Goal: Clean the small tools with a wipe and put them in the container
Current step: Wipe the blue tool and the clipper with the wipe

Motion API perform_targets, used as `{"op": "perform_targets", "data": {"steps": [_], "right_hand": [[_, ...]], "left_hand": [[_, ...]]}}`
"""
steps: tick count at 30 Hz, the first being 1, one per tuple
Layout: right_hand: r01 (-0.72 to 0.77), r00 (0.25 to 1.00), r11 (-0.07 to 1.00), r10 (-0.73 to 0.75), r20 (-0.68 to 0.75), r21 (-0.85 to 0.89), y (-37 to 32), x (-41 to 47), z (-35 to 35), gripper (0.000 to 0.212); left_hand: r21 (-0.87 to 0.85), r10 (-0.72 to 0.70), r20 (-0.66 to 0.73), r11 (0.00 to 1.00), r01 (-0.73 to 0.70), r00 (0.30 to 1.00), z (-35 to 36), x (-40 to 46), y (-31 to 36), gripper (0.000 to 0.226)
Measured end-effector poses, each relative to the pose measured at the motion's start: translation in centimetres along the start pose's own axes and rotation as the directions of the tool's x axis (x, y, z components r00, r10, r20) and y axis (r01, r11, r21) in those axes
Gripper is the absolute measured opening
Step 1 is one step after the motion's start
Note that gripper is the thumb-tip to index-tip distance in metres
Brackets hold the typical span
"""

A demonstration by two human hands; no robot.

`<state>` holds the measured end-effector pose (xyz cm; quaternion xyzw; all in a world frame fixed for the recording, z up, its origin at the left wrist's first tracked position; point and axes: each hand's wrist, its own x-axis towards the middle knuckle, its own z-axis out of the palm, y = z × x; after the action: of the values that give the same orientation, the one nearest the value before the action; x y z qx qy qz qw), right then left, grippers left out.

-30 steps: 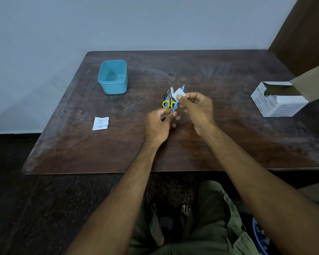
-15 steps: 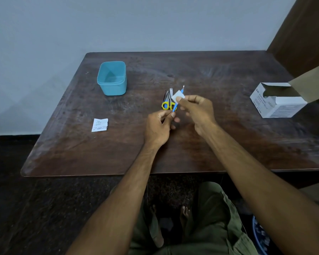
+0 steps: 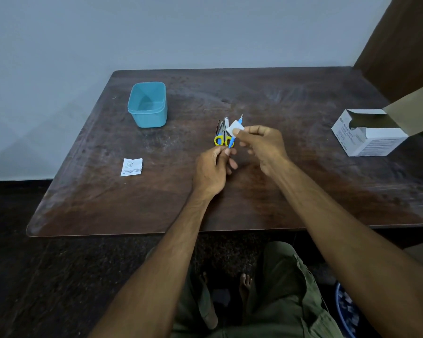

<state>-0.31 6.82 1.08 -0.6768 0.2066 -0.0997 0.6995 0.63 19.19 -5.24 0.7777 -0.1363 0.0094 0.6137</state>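
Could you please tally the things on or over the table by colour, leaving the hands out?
Blue: 2, the container and the slim tool in the left hand.
White: 3, the wipe in the right hand, the torn wrapper, the box.
Yellow and blue: 1, the scissors.
Total: 6.

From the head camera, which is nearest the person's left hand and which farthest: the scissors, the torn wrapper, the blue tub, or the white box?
Measured from the left hand:
1. Scissors, just above the fingers, on the table.
2. Torn wrapper, to the left, near the table's front.
3. Blue tub, to the left and farther back.
4. White box, far off to the right.
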Motion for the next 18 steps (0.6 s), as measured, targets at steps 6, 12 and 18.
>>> {"op": "perform_targets", "data": {"steps": [6, 12, 18], "right_hand": [[-0.05, 0.996, 0.999, 0.05, 0.067, -0.011, 1.2, -0.6, 0.2, 0.015], [-0.04, 0.999, 0.999, 0.04, 0.012, 0.02, 0.1, 0.1, -0.2, 0.016], [-0.059, 0.998, 0.998, 0.059, 0.004, 0.028, -0.3, 0.6, -0.2, 0.017]], "left_hand": [[0.009, 0.022, -0.019, 1.0, -0.022, 1.0, -0.1, 0.0, 0.0, 0.032], [0.025, 0.025, 0.0, 0.999, -0.025, 1.0, 0.0, 0.0, 0.1, 0.03], [0.021, 0.029, -0.008, 0.999, -0.029, 1.0, -0.1, 0.1, 0.0, 0.029]]}}
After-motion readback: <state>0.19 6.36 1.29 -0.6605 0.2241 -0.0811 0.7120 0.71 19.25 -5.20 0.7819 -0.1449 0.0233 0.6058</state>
